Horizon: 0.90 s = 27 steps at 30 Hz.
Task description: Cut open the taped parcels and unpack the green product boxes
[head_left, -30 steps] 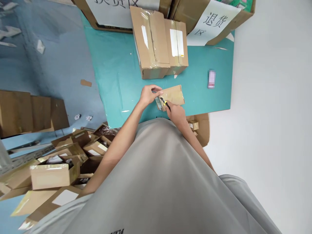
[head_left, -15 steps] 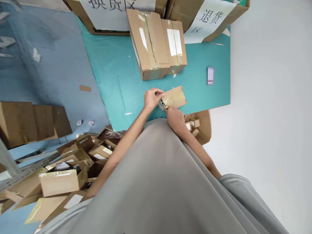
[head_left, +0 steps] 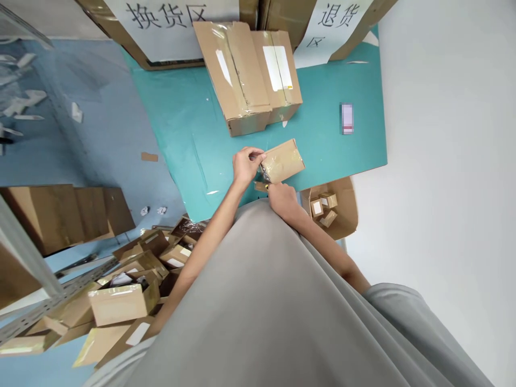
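A small taped cardboard box (head_left: pixel 284 160) lies tilted on the teal table, its near-left end open and showing something dark and shiny inside. My left hand (head_left: pixel 245 165) is closed at the upper left corner of this box, thumb and fingers pinching its edge. Just below the open end, my right hand (head_left: pixel 283 199) makes a fist around a small yellow-and-black object (head_left: pixel 266 187), mostly hidden by the fingers. A cardboard flap (head_left: pixel 260 186) sticks out to the left beside that fist.
Two larger taped cartons (head_left: pixel 237 75) stand behind the small box, before big boxes with paper signs (head_left: pixel 173 32). A pixelated item (head_left: pixel 346 118) lies on the table's right side (head_left: pixel 322 91). An open carton (head_left: pixel 342 215) holds several small boxes. Opened cartons (head_left: pixel 119 303) pile up at lower left.
My right fist has moved slightly left and down from the box's open end. A flap now stands out there. The whole view has shifted a little.
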Motion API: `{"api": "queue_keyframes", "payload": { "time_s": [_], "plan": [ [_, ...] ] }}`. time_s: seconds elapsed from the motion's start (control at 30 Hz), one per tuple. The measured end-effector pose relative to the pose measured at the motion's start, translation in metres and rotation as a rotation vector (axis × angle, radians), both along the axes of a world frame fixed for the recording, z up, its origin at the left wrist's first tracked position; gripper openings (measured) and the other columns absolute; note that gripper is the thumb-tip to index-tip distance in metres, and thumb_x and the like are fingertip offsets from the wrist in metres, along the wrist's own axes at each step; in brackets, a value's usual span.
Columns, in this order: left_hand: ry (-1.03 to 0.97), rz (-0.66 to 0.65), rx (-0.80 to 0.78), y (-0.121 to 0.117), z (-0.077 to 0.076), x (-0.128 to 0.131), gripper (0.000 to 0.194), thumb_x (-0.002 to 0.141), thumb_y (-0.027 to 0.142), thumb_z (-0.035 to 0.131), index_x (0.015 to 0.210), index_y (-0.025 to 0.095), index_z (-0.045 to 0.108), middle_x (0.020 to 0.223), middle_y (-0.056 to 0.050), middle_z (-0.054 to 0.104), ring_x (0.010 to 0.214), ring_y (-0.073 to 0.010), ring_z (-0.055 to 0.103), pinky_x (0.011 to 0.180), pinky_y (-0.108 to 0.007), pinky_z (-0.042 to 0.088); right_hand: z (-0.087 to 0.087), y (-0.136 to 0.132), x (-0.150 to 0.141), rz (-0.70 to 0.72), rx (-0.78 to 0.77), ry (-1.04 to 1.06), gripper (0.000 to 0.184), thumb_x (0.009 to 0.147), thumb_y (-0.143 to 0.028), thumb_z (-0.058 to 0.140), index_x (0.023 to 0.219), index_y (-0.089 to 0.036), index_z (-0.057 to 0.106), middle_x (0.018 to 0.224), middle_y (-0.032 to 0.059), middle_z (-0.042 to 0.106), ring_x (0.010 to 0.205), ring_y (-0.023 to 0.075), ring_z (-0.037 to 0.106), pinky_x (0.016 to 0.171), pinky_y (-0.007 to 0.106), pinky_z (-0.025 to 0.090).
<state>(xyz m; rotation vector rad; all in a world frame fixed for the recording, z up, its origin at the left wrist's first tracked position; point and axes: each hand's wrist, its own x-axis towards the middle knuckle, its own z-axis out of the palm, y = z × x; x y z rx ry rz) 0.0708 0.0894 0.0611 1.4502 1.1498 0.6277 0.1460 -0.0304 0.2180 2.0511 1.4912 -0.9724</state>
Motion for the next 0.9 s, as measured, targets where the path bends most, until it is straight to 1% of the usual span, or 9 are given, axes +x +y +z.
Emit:
{"api": "queue_keyframes", "payload": {
  "time_s": [0.13,0.23,0.33,0.4,0.47,0.57,0.63,0.8,0.9],
  "plan": [
    [0.019,0.008,-0.010,0.001,0.002,-0.004,0.019,0.093,0.036,0.080,0.105,0.021,0.084,0.108,-0.008,0.083,0.101,-0.0257,0.078,0.095,-0.040,0.065,0.013,-0.013,0.026,-0.086,0.118,0.029,0.039,0.119,-0.034,0.046,0.144,-0.023,0.074,0.126,0.0178,0.084,0.114,0.0337,0.080,0.095,0.037,0.057],
    [0.048,0.031,0.068,-0.004,0.013,-0.002,0.022,0.098,0.034,0.076,0.115,0.022,0.082,0.119,-0.010,0.081,0.116,-0.0299,0.076,0.107,-0.045,0.063,0.015,-0.027,0.061,-0.240,0.277,0.031,0.044,0.120,-0.039,0.041,0.149,-0.024,0.070,0.124,0.0149,0.085,0.110,0.0338,0.079,0.093,0.036,0.054],
    [0.045,-0.024,0.213,-0.015,0.030,0.012,0.025,0.103,0.034,0.072,0.125,0.024,0.081,0.140,-0.012,0.075,0.142,-0.0360,0.066,0.127,-0.054,0.050,-0.003,-0.035,0.101,-0.383,0.451,-0.064,0.048,0.120,-0.037,0.034,0.149,-0.018,0.067,0.134,0.0200,0.080,0.118,0.0346,0.076,0.096,0.038,0.053],
    [0.040,-0.147,0.289,-0.025,0.039,0.027,0.027,0.107,0.038,0.068,0.128,0.027,0.080,0.152,-0.011,0.070,0.156,-0.0379,0.055,0.136,-0.059,0.039,-0.022,-0.036,0.123,-0.446,0.513,-0.075,0.048,0.119,-0.036,0.034,0.146,-0.016,0.068,0.134,0.0219,0.079,0.120,0.0341,0.076,0.098,0.038,0.054],
    [0.075,-0.293,0.357,-0.034,0.043,0.044,0.031,0.110,0.043,0.062,0.133,0.028,0.078,0.160,-0.010,0.066,0.165,-0.0372,0.046,0.141,-0.063,0.031,-0.041,-0.035,0.138,-0.499,0.528,0.006,0.047,0.119,-0.039,0.035,0.143,-0.017,0.069,0.124,0.0194,0.081,0.113,0.0330,0.079,0.098,0.038,0.056],
    [0.173,-0.443,0.452,-0.041,0.040,0.060,0.039,0.114,0.045,0.052,0.141,0.026,0.073,0.169,-0.011,0.061,0.171,-0.0356,0.040,0.143,-0.067,0.024,-0.058,-0.034,0.146,-0.548,0.538,0.150,0.047,0.118,-0.042,0.039,0.140,-0.018,0.072,0.108,0.0140,0.084,0.100,0.0318,0.082,0.095,0.038,0.059],
    [0.215,-0.490,0.492,-0.040,0.036,0.062,0.041,0.116,0.043,0.047,0.143,0.024,0.072,0.170,-0.013,0.060,0.172,-0.0349,0.039,0.144,-0.068,0.022,-0.060,-0.034,0.145,-0.538,0.544,0.183,0.044,0.117,-0.040,0.043,0.140,-0.019,0.075,0.110,0.0131,0.086,0.101,0.0315,0.082,0.096,0.038,0.059],
    [0.253,-0.554,0.539,-0.034,0.034,0.056,0.040,0.117,0.041,0.045,0.142,0.025,0.072,0.168,-0.013,0.062,0.172,-0.0341,0.039,0.144,-0.069,0.023,-0.046,-0.029,0.141,-0.420,0.491,0.162,0.044,0.115,-0.029,0.046,0.148,-0.018,0.072,0.139,0.0149,0.081,0.123,0.0329,0.078,0.105,0.038,0.056],
    [0.272,-0.558,0.549,-0.033,0.034,0.055,0.039,0.117,0.041,0.048,0.142,0.025,0.072,0.168,-0.013,0.062,0.172,-0.0347,0.039,0.144,-0.069,0.024,-0.036,-0.018,0.139,-0.373,0.409,0.106,0.046,0.118,-0.028,0.043,0.157,-0.020,0.065,0.145,0.0154,0.079,0.127,0.0329,0.077,0.105,0.038,0.055]
  ]
}}
